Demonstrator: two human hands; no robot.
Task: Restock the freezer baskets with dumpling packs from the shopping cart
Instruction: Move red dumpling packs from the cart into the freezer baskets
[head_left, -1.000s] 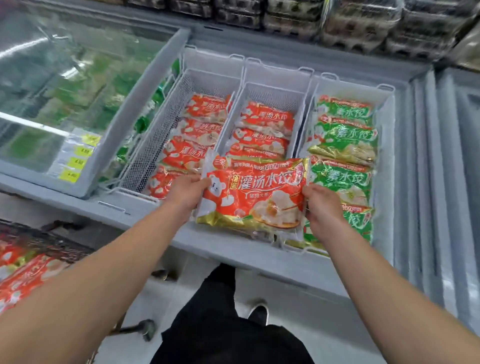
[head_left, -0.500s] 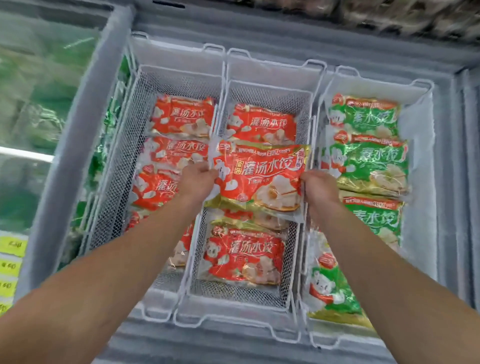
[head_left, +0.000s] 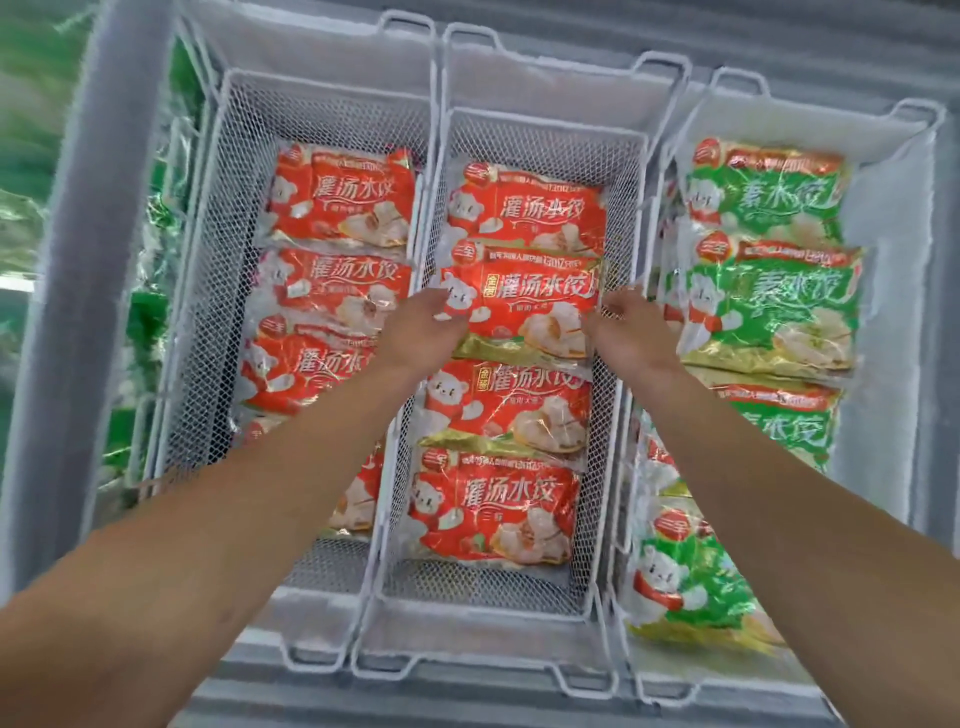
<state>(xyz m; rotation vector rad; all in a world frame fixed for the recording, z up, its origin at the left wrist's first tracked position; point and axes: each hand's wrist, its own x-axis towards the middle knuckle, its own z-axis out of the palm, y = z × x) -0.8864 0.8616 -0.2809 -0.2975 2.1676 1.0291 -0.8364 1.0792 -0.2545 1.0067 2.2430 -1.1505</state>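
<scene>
**Red pack goes into the middle basket**

Both hands hold one red dumpling pack (head_left: 524, 306) low in the middle basket (head_left: 613, 467), over other red packs. The left hand (head_left: 421, 332) pinches its left edge, fingers curled; the right hand (head_left: 623, 332) grips the right edge. The left basket (head_left: 208, 312) holds red packs, the right basket (head_left: 883, 332) green packs (head_left: 769, 306).

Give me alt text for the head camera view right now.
Both hands, left hand and right hand, hold a red dumpling pack by its sides over the middle freezer basket, above other red packs; green packs fill the right basket.
</scene>
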